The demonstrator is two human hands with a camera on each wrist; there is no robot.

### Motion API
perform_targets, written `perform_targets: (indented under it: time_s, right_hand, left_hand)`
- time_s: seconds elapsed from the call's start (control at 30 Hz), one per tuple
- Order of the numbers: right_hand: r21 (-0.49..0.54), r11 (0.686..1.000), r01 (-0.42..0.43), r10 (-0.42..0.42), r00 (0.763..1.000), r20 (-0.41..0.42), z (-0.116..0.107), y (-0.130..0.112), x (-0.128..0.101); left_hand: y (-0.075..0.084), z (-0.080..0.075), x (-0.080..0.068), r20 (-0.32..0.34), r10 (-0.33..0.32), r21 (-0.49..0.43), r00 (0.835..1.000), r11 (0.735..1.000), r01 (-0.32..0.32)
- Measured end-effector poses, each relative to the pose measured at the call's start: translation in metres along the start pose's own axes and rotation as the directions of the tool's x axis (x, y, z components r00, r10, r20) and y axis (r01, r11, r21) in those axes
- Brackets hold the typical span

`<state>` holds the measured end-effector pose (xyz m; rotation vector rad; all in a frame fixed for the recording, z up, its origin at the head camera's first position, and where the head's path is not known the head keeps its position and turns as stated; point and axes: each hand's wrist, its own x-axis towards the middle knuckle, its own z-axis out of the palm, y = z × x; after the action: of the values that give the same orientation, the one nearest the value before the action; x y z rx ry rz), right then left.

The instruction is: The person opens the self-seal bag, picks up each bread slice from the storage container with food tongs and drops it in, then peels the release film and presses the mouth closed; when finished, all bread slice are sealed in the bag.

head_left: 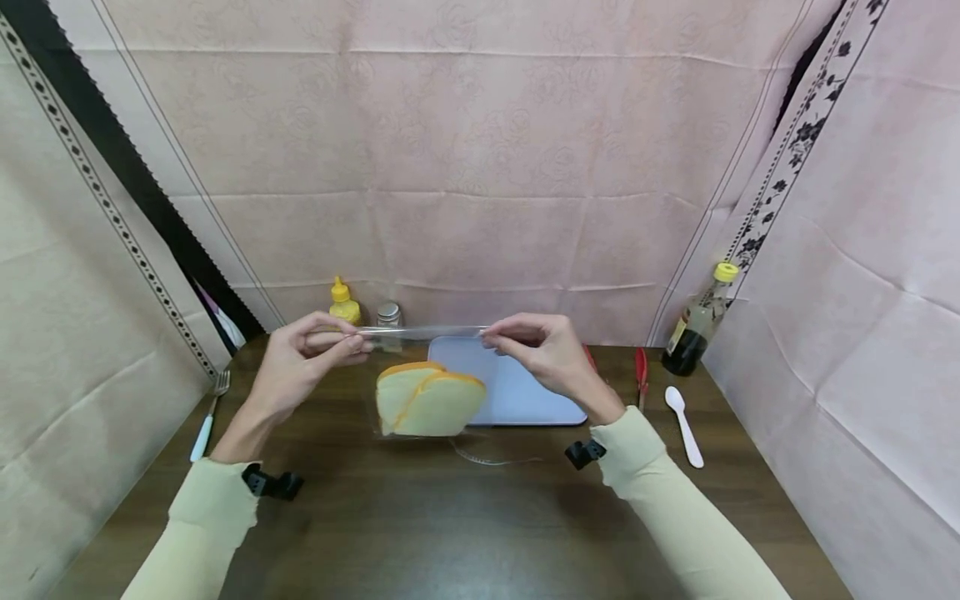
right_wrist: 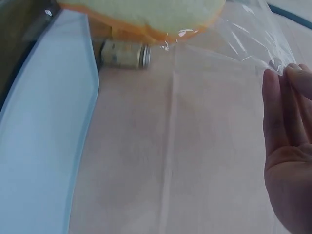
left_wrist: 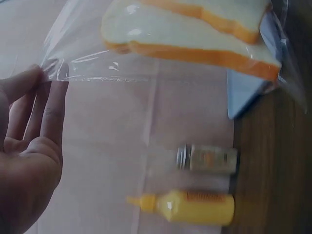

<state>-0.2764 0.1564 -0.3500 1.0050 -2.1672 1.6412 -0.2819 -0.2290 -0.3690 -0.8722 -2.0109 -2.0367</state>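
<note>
Two bread slices [head_left: 438, 404] with orange crusts lie overlapped inside a clear plastic bag [left_wrist: 87, 63]. My left hand [head_left: 303, 358] pinches one top corner of the bag between thumb and fingertips. At the opposite corner, my right hand [head_left: 543, 354] pinches the plastic in the same way. Between the hands the bag's upper edge is drawn out nearly straight, and the bread hangs low in it. Behind the bag, partly covered by it and the right hand, is a light blue cutting board [head_left: 517, 400].
At the back stand a yellow squeeze bottle [head_left: 345, 304] and a shaker jar [head_left: 388, 315]. A fork [head_left: 210, 417] lies far left. On the right are a red-handled tool [head_left: 641, 371], a white spoon [head_left: 684, 425] and a dark sauce bottle [head_left: 697, 325]. A clear strip [head_left: 491, 461] lies in front of the bag.
</note>
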Motion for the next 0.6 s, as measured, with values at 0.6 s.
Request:
perform_targets:
  time_s: [0.6]
  right_hand:
    - [0.251,0.866,-0.433,0.414,0.901,0.128,0.139,0.08,0.05]
  left_hand:
    - [-0.047,-0.128,-0.017,-0.087,-0.365,0.326,0.927,0.869,0.373]
